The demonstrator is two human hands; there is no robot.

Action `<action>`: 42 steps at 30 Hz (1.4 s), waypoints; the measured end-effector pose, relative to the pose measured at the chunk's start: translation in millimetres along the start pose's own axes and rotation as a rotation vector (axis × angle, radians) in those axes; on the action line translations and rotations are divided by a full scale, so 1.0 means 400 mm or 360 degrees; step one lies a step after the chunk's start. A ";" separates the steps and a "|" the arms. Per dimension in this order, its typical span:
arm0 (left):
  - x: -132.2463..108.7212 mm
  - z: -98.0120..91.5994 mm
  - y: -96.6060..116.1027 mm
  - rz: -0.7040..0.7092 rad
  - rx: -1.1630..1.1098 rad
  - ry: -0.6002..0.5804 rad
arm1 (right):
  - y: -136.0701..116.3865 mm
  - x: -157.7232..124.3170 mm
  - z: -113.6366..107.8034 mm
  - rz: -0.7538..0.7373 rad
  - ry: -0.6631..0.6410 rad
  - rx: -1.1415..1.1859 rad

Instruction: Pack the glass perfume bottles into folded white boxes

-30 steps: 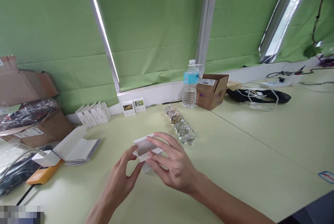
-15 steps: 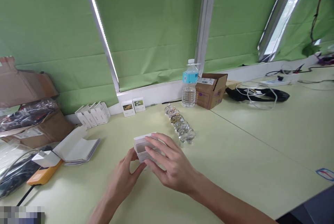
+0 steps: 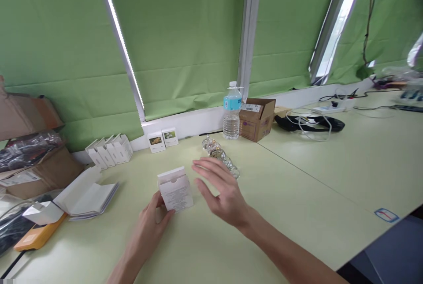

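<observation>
A small white carton with fine print on its near side stands on the table, its top flap raised at the back. My left hand grips the carton at its lower left, thumb at the near bottom edge and fingers partly hidden behind it. Off to the carton's right, my right hand hovers with fingers stretched out and nothing in them. Just beyond that hand lies a row of shiny, clear-wrapped small items, partly covered by the fingers; their kind is unclear.
Two small picture boxes and several white cartons line the back. A water bottle and an open cardboard box stand beyond my right hand. An open booklet and a yellow-orange device lie at left.
My right hand has come off the carton and moved right. The carton now stands more upright with its printed side showing, still in my left hand. The view has shifted slightly right.
</observation>
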State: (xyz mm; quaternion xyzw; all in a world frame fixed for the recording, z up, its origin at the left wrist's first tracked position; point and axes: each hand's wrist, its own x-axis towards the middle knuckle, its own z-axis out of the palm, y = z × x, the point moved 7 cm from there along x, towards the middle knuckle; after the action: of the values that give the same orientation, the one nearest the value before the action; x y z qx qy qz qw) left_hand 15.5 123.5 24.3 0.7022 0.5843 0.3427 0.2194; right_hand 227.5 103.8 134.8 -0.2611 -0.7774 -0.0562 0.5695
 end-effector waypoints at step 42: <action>-0.060 -0.112 0.091 0.0204 0.0495 0.0970 | 0.444 -0.181 -0.080 0.1250 -0.1274 0.0166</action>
State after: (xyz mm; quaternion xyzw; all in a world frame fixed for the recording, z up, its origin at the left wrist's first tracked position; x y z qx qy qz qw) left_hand 4.9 88.1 74.6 0.6279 0.6228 0.4567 -0.0968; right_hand 354.0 218.9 42.3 -0.5034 -0.7791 0.3018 0.2204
